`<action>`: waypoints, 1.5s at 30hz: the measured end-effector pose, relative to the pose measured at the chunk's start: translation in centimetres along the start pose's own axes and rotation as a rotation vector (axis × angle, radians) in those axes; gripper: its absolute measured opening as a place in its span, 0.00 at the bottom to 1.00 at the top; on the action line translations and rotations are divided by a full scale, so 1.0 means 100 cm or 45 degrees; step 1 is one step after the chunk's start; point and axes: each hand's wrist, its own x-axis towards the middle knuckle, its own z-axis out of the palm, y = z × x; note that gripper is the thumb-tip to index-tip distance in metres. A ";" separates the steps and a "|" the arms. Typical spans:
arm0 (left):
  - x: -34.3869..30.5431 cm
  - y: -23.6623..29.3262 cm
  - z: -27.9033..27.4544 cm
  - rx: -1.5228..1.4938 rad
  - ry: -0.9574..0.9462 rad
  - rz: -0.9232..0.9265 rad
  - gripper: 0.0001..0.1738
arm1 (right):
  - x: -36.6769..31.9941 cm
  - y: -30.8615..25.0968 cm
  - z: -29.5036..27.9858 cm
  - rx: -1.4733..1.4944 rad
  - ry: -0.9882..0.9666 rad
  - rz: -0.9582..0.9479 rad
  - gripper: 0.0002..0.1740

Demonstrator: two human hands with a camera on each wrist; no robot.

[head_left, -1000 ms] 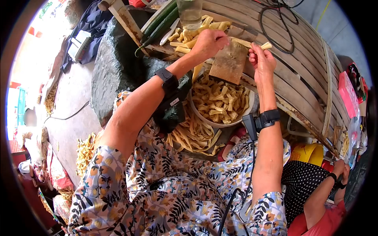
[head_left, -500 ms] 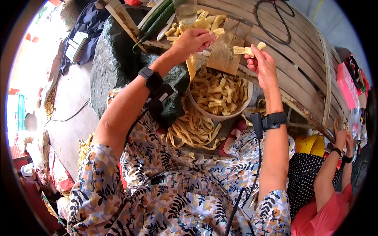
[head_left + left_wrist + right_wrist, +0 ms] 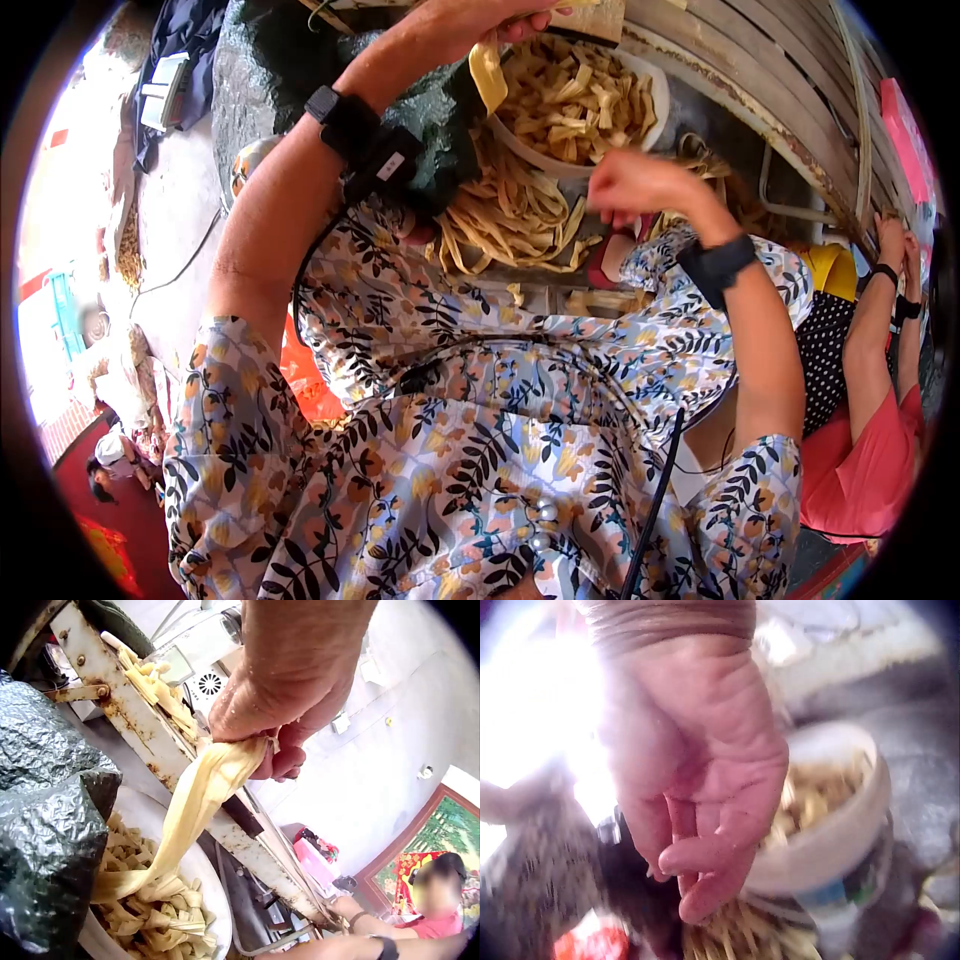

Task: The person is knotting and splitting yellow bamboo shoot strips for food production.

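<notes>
At the top edge of the head view, my left hand (image 3: 505,22) pinches a flat pale-yellow strip (image 3: 488,75). In the left wrist view the strip (image 3: 191,799) hangs from the fingers down over a white bucket (image 3: 221,907) of short folded and knotted pieces (image 3: 169,934). My right hand (image 3: 640,188), blurred, is in front of the bucket, near a heap of long strips (image 3: 510,220). The right wrist view shows this hand (image 3: 705,772) with loosely curled fingers and nothing in them.
A slatted wooden bench (image 3: 760,90) with a rusty metal edge lies beyond the bucket, with a wooden board (image 3: 600,22) on it. Dark plastic sheeting (image 3: 430,130) lies left of the bucket. Another person's arms (image 3: 872,320) and a yellow container (image 3: 832,270) are at right.
My right hand has come down from over the bench to beside the bucket and no longer holds the knotted piece. The head view has tilted down; my left hand still pinches a strip.
</notes>
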 end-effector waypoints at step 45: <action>0.024 -0.166 0.066 1.228 -0.376 -0.118 0.08 | 0.088 0.030 -0.031 -0.751 1.027 -0.122 0.15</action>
